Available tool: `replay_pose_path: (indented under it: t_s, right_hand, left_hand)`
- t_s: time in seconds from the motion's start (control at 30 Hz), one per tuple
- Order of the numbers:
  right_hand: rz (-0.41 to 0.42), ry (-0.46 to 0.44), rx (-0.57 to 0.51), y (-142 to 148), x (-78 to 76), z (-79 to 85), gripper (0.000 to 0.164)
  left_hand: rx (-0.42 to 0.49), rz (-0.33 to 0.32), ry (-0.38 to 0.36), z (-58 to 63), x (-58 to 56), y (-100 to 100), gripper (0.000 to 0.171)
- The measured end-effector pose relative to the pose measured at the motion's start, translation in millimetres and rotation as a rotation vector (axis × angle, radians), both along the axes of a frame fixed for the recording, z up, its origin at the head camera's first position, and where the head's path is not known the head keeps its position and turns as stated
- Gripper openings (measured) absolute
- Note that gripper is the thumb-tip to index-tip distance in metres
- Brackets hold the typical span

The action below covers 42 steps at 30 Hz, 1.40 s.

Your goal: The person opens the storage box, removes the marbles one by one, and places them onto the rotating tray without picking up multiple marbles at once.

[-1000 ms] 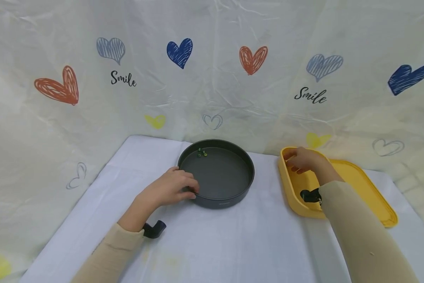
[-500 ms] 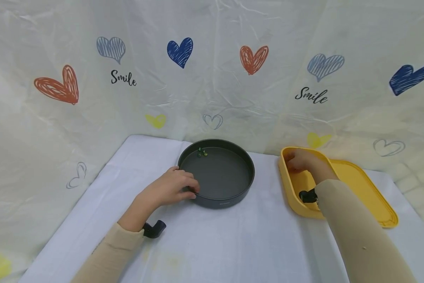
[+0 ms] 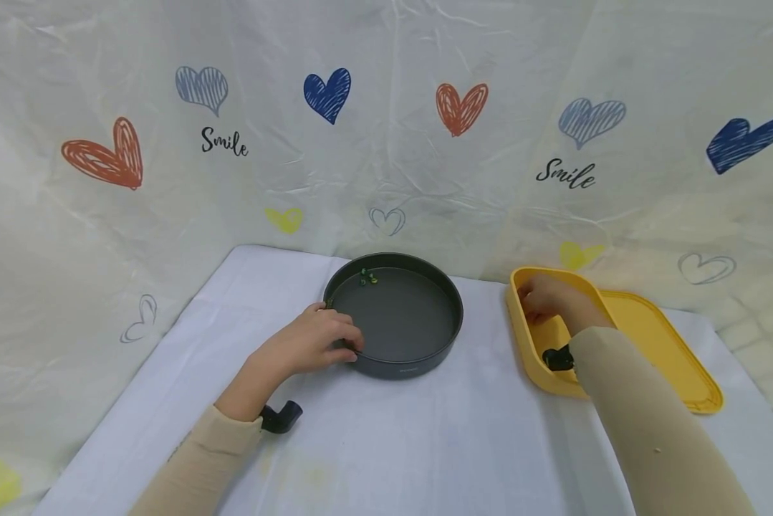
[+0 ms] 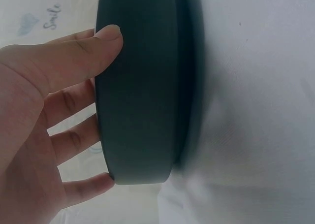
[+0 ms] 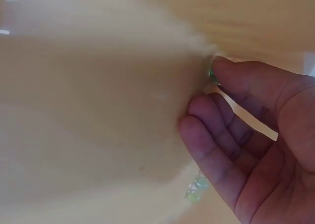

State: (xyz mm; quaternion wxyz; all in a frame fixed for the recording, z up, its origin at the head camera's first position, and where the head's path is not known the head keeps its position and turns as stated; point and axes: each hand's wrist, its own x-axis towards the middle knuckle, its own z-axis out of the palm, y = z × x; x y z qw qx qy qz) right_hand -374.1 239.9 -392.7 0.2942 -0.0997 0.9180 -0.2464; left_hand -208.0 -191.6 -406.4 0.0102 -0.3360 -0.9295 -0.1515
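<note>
A dark grey round pan (image 3: pixel 395 315) stands on the white cloth. My left hand (image 3: pixel 315 340) holds its near-left rim; in the left wrist view the thumb (image 4: pixel 109 37) presses the outer wall and the other fingers reach over the rim. Several small green and yellowish marbles (image 3: pixel 368 277) lie at the pan's far left. Down inside a yellow box (image 3: pixel 521 340) is my right hand (image 3: pixel 550 297). In the right wrist view it pinches a small green marble (image 5: pixel 213 75), mostly hidden by thumb and fingers. A few pale green glassy marbles (image 5: pixel 197 188) lie below those fingers.
A yellow lid (image 3: pixel 657 344) lies flat against the box's right side. Behind the table hangs a pale sheet (image 3: pixel 386 165) printed with hearts. White cloth (image 3: pixel 412 444) covers the table between the arms and in front of the pan.
My right hand has gone deeper into the yellow box, and its fingers have drawn together. The left hand and the pan stay where they were.
</note>
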Motion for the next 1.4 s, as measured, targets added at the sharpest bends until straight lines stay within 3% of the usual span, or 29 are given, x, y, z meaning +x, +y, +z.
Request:
replay_pose_path:
  t_s: [0.13,0.23,0.47,0.6,0.8,0.9,1.13,1.23,1.4]
  right_hand:
    - [-0.004,0.005,0.014,-0.8,-1.0,-1.0,0.022]
    - [-0.028,0.069,-0.011,2.5,-2.1,0.1,0.023]
    - [-0.197,0.271,-0.231,2.4,5.6,16.1,0.035]
    - [-0.358,0.316,-0.425,-1.8,19.2,25.8,0.043]
    - [-0.549,0.266,-0.909,-17.3,42.1,29.8,0.035]
    - [-0.58,0.229,-1.089,-32.3,56.2,27.5,0.031]
    - [-0.541,0.2,-1.337,-67.7,75.9,20.7,0.016]
    - [-0.513,0.198,-1.355,-77.7,76.6,18.2,0.018]
    - [-0.484,0.192,-1.205,-84.3,74.7,8.7,0.018]
  left_hand:
    - [-0.002,-0.002,0.004,-0.4,-0.8,0.3,0.011]
    - [-0.005,-0.004,0.004,-0.8,-1.2,0.9,0.011]
    - [-0.007,0.006,0.0,-1.1,-0.5,1.2,0.012]
    - [-0.009,0.006,0.002,-2.1,-0.5,1.8,0.011]
    - [-0.004,0.001,0.005,-2.0,-0.4,2.1,0.012]
    - [0.0,0.002,0.008,-2.3,-0.4,2.0,0.012]
    - [-0.001,-0.006,0.011,-3.1,0.0,-0.6,0.012]
    - [-0.008,0.002,0.013,-2.9,0.0,-1.7,0.012]
    - [-0.013,-0.006,0.021,-3.0,-1.0,-0.7,0.011]
